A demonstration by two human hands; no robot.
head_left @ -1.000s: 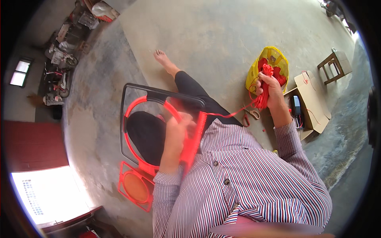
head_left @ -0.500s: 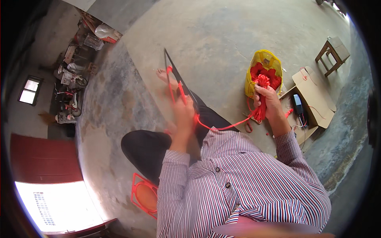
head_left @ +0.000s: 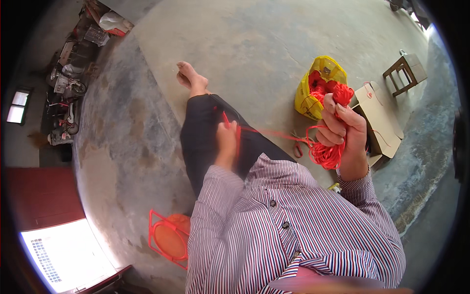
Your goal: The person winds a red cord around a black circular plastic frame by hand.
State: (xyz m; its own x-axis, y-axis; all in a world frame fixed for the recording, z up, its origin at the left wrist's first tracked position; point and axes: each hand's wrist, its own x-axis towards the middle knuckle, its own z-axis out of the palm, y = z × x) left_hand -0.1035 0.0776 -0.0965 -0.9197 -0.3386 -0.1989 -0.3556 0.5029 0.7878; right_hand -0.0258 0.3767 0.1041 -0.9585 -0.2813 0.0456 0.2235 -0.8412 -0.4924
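My right hand (head_left: 348, 128) is wrapped round a thick bundle of red cord (head_left: 327, 156), raised to the right of my lap. The bundle's top bulges above the fist and loose loops hang below. My left hand (head_left: 226, 142), slightly blurred, is closed over my thigh on red cord. A narrow red tip (head_left: 225, 117) sticks up from it, too blurred to name. A taut red strand (head_left: 269, 132) runs between the two hands. Behind my right hand stands a yellow bag (head_left: 304, 100) filled with more red cord.
An open cardboard box (head_left: 379, 115) lies right of the bag, with a wooden stool (head_left: 409, 73) beyond. Red-handled scissors (head_left: 297, 149) rest on the floor by my leg. At my left is a red-framed seat with an orange round top (head_left: 169, 240). Bikes (head_left: 68, 108) stand far left.
My right hand has lifted the bundle up and nearer. The sagging strand is now drawn taut. My bent leg has straightened, and the dark thin bar by my left hand no longer shows clearly.
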